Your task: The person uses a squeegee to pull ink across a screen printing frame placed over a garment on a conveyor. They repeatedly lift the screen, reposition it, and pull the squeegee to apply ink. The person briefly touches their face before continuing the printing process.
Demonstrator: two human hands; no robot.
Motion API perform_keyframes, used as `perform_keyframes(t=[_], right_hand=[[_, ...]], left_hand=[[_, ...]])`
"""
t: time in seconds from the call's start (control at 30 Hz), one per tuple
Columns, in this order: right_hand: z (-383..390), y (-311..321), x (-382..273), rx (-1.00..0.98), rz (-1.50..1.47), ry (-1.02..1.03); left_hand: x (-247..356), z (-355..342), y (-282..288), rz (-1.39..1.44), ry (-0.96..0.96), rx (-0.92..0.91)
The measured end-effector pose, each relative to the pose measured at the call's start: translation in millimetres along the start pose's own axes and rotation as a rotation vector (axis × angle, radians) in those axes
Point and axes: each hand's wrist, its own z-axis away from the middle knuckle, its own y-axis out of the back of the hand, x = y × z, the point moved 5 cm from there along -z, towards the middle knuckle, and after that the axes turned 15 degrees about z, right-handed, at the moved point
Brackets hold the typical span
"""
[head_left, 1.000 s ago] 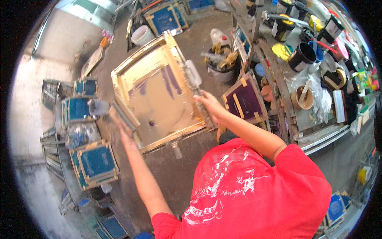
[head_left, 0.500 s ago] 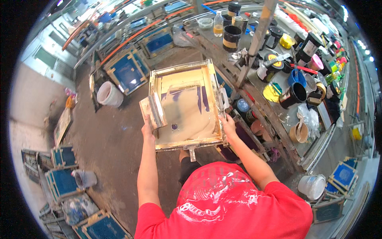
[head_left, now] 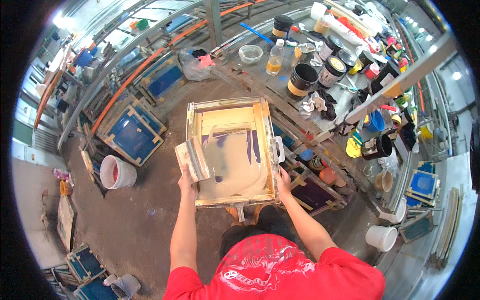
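From here I am seeing the left hand (head_left: 185, 181) gripping the squeegee (head_left: 192, 160), which is lying aslant across the left rim of the screen frame (head_left: 227, 105); whether those fingers are also catching the rim beneath, I cannot tell. The right hand (head_left: 282, 184) is gripping the frame's right rim, just below a white handle (head_left: 278, 149). The frame is sitting at the centre of the picture, its mesh smeared with beige paste.

Against half a second ago, I am seeing the frame sitting lower in view, and both feet are now showing under its bottom edge. A second ago it was leaning; now it is standing nearly square.

On the right, the edge of the crowded table (head_left: 277, 86) is running diagonally close by, with a maroon screen (head_left: 312, 193) leaning below it. Bare floor (head_left: 135, 220) is opening out at left, reaching toward a white bucket (head_left: 118, 171) and blue screens (head_left: 131, 137) at upper left.
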Motion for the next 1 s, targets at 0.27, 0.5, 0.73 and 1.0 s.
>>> perform_keyframes(t=[0.27, 0.5, 0.73, 1.0], right_hand=[[-60.6, 2.7, 28.1, 0.102, 0.329, 0.114], [-142.0, -44.3, -190.1, 0.23, 0.389, 0.669], [-352.7, -79.1, -303.8, 0.698, 0.353, 0.419], [-322.7, -81.1, -294.4, 0.68, 0.355, 0.703]], left_hand=[[-16.2, -60.3, -41.3, 0.028, 0.157, -0.031], [-23.3, -94.2, -31.4, 0.046, 0.129, -0.086], [-9.2, -68.3, -39.5, 0.002, 0.052, -0.009], [33.0, -7.4, -21.6, -0.038, -0.074, -0.216]])
